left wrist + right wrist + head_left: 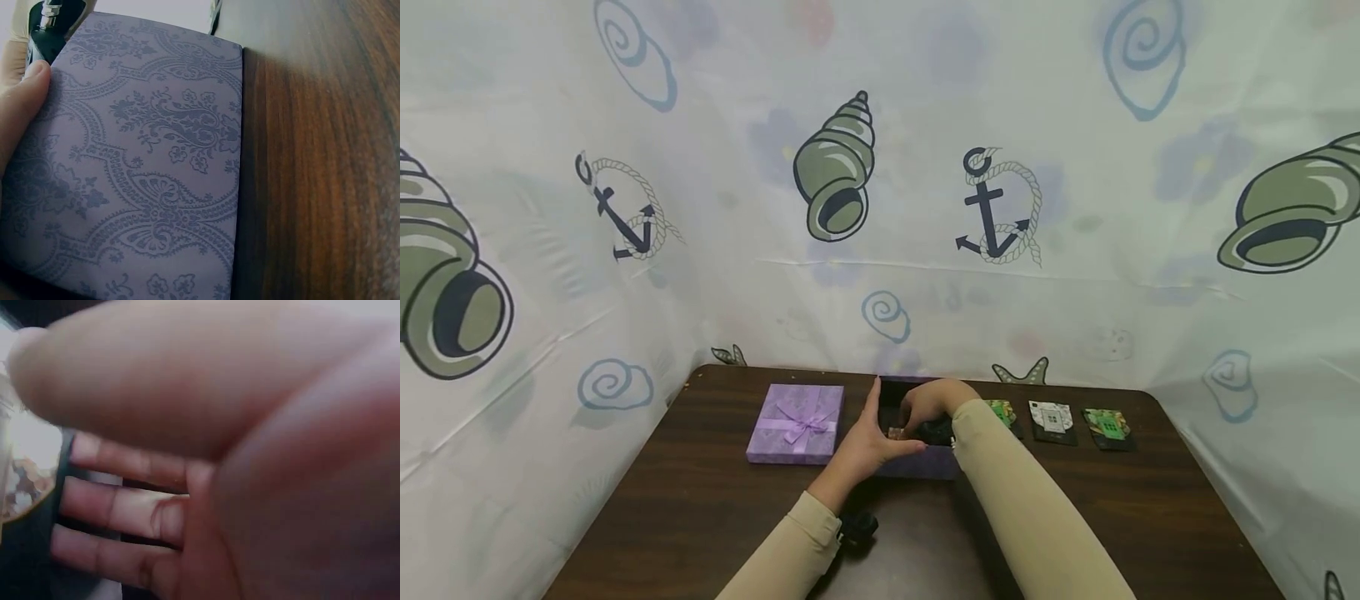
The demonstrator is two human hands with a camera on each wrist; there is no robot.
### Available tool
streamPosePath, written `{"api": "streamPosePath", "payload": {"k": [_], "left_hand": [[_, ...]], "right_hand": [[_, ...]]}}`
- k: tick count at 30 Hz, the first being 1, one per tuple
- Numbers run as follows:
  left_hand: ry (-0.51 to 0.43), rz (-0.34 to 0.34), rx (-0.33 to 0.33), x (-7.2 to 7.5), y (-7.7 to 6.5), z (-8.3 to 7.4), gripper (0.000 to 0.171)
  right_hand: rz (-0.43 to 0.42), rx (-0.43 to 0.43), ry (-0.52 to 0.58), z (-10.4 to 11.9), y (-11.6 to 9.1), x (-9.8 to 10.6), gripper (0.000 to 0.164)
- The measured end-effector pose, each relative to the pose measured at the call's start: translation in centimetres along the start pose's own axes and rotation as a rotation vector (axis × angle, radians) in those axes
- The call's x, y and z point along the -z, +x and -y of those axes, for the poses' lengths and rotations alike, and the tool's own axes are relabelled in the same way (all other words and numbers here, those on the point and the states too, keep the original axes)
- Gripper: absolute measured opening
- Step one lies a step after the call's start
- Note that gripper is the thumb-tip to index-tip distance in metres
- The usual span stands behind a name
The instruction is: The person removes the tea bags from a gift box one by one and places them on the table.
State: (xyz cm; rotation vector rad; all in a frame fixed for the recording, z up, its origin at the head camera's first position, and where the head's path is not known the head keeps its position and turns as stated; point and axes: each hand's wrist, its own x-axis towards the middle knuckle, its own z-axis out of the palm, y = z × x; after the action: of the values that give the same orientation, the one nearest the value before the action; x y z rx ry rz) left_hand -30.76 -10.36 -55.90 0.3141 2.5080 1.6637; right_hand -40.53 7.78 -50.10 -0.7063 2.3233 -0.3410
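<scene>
While inside the box (917, 465), right hand (936, 400) downturned.

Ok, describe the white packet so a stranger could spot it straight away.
Find the brown table, then the purple box near its far edge. To the box's right, the white packet lies between two green packets. Its white front sets it apart.

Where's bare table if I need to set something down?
Two patches of table: front left, between the purple lid and left sleeve; front right, between the flat items and right sleeve. The middle is crowded: the right hand reaches into the open box, and the left hand lies at the narrow lid-box gap.
</scene>
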Motion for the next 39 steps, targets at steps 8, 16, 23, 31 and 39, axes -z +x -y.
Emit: {"api": "streamPosePath", "payload": {"k": [8, 16, 23, 31, 39], "left_hand": [[-0.012, 0.002, -0.012, 0.1, -0.1, 0.1, 0.145], [-0.011, 0.012, -0.011, 0.1, -0.2, 0.2, 0.146], [-0.017, 0.014, -0.014, 0.2, -0.3, 0.2, 0.148], [-0.032, 0.029, -0.012, 0.3, -0.6, 0.3, 0.148], [0.003, 0.033, -0.028, 0.3, -0.6, 0.1, 0.146]], "right_hand": [[-0.066, 0.004, 0.016, -0.3, 0.2, -0.3, 0.033], [-0.069, 0.024, 0.049, -0.6, 0.2, -0.6, 0.028], [-0.058, 0.081, 0.148, -0.7, 0.1, -0.5, 0.022], [-0.166, 0.119, 0.241, -0.7, -0.2, -0.6, 0.017], [-0.272, 0.151, 0.259, -0.2, -1.5, 0.1, 0.021]]}}
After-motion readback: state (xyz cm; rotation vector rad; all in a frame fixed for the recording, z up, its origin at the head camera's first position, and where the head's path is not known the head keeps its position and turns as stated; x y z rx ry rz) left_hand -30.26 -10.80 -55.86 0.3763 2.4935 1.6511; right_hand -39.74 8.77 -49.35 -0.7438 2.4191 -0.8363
